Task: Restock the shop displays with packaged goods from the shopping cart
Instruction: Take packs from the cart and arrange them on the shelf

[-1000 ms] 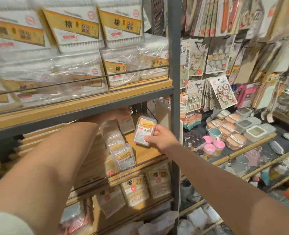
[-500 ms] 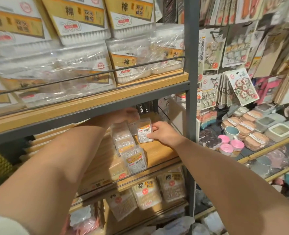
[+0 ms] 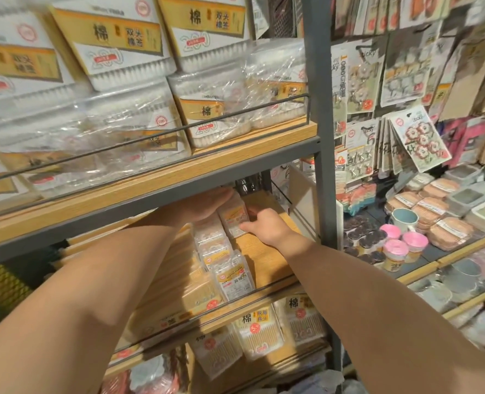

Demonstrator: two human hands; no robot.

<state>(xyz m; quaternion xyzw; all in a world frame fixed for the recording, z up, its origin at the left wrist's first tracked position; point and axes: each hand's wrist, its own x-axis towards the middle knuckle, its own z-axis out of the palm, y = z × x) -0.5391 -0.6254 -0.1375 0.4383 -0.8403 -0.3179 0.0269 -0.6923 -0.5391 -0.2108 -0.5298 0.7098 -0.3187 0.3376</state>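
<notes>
On mid shelf (image 3: 266, 260): R hand (image 3: 266, 227) w/ pack (image 3: 233, 218)

The white-and-yellow cotton swab boxes (image 3: 113, 41) on the top shelf read "棉" and "双头棉签". Hanging white hook cards (image 3: 360, 75) said "Sticky", and a clear swab bag (image 3: 257, 328) below showed "棉".

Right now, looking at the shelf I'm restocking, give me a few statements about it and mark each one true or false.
1. The right hand holds a small clear box on the middle shelf. True.
2. The left hand hangs by the person's side. False: it reaches under the upper shelf and touches the box.
3. Pink-lidded cups stand on the display to the right. True.
4. The upper shelf holds ceramic bowls. False: cotton swab packs.
</notes>
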